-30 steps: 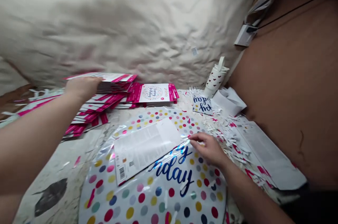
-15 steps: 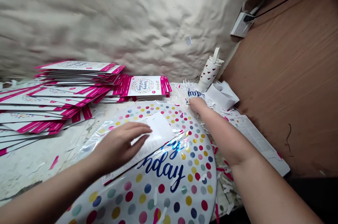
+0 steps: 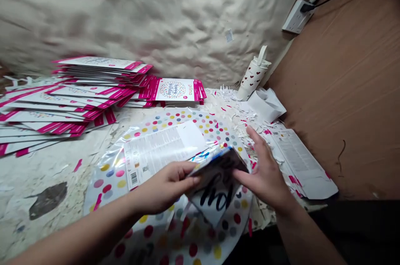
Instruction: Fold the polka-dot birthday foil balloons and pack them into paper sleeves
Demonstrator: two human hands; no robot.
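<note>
In front of my chest, my left hand (image 3: 175,181) pinches a folded foil balloon (image 3: 215,198) by its left edge, thumb on top. Dark script lettering shows on the balloon's near face. My right hand (image 3: 265,173) is spread, its thumb touching the balloon's right edge and its fingers stretched up and apart. Below both hands lies a large, flat, round foil balloon (image 3: 104,192) with coloured dots. On it rests a white printed card packet (image 3: 165,144), back side up with a barcode, partly covered by my left hand.
Stacks of pink-and-white card packets (image 3: 100,63) stand at the back left, beside another pile (image 3: 176,90). A heart-patterned tumbler (image 3: 253,77) and a curled white paper strip (image 3: 267,104) stand at the back right. Paper scraps and white packets (image 3: 301,165) lie along the right.
My left hand has come from the packet stack over the card to the folded balloon. My right hand has fetched that balloon from the back right and brought it in front of me.
</note>
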